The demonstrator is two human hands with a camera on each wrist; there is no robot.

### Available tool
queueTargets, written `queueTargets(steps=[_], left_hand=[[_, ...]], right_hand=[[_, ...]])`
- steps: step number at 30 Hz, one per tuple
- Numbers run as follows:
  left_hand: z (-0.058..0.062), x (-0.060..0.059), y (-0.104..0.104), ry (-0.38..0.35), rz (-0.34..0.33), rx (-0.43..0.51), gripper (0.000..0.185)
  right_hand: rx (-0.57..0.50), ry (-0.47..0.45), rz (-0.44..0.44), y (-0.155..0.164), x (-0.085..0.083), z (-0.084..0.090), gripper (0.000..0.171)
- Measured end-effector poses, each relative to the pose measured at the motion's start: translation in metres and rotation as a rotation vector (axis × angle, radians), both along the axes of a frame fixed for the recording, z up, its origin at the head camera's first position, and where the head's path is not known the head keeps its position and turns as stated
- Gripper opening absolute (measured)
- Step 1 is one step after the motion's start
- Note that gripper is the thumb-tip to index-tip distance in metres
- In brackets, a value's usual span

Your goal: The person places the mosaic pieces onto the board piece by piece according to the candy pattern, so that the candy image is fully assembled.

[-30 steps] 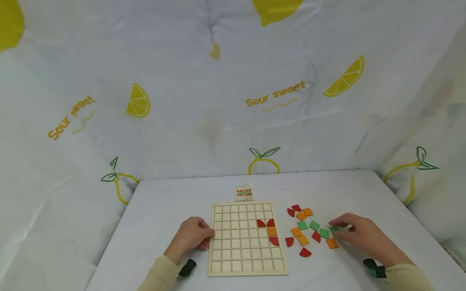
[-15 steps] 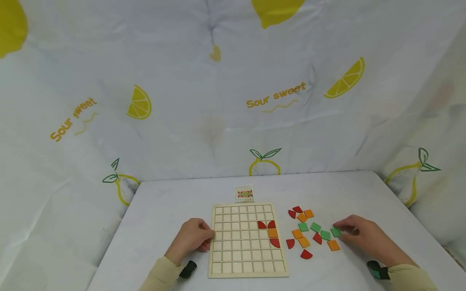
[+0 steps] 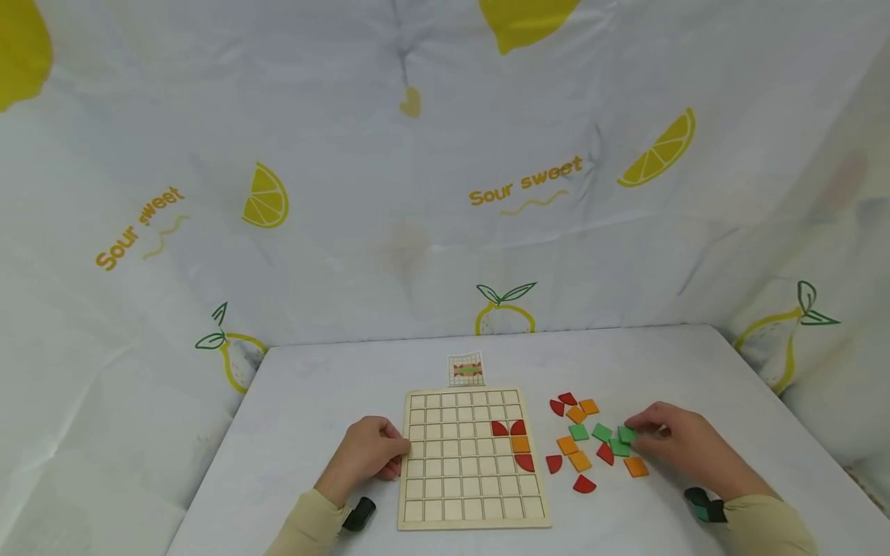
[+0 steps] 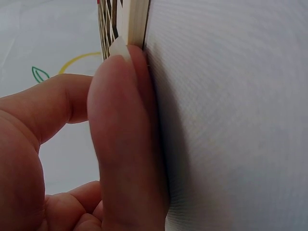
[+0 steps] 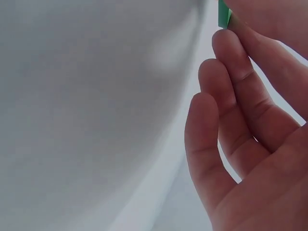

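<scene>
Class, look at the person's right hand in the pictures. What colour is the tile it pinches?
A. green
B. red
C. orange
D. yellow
A: the right hand pinches a green tile in its fingertips beside the loose tiles, and the right wrist view shows a green edge in that grip.

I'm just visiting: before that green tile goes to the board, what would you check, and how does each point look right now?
1. Right hand pinches the green tile: ok, also seen from the right wrist.
2. Left hand steadies the wooden grid board at its left edge: ok.
3. Free cells beside the placed red and orange pieces: ok.
4. Pattern card in sight behind the board: ok, its details too small to read.
5. Tile lifted clear of neighbouring loose pieces: cannot tell.
</scene>
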State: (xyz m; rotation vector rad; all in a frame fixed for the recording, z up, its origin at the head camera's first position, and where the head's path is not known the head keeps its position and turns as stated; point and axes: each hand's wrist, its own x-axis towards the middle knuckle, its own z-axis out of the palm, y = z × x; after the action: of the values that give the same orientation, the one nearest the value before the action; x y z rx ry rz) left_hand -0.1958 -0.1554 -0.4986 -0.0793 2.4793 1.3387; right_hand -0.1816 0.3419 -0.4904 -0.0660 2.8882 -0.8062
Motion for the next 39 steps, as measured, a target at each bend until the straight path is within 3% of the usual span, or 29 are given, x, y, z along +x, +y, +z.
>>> queueTargets(steps=[5, 9, 13, 20, 27, 39], left_hand=[[0.0, 0.0, 0.0, -0.001, -0.001, 0.001, 0.017], [0.001, 0.0, 0.0, -0.006, 0.004, 0.002, 0.017], [0.002, 0.0, 0.0, -0.007, 0.008, 0.001, 0.016], [0.001, -0.001, 0.0, -0.004, 0.004, -0.013, 0.016], [0.001, -0.002, 0.0, -0.011, 0.006, -0.018, 0.016], [0.003, -0.001, 0.001, -0.013, 0.014, -0.004, 0.016]], right_hand=[[-0.038, -0.018, 0.009, -0.022, -0.008, 0.008, 0.027], [-0.043, 0.018, 0.052, -0.045, -0.015, 0.011, 0.023], [-0.06, 0.055, 0.095, -0.07, -0.019, 0.011, 0.019], [-0.124, 0.008, 0.118, -0.108, -0.025, 0.009, 0.019], [-0.183, 0.016, 0.195, -0.136, -0.024, 0.006, 0.019], [-0.125, 0.051, 0.304, -0.162, -0.019, 0.007, 0.019]])
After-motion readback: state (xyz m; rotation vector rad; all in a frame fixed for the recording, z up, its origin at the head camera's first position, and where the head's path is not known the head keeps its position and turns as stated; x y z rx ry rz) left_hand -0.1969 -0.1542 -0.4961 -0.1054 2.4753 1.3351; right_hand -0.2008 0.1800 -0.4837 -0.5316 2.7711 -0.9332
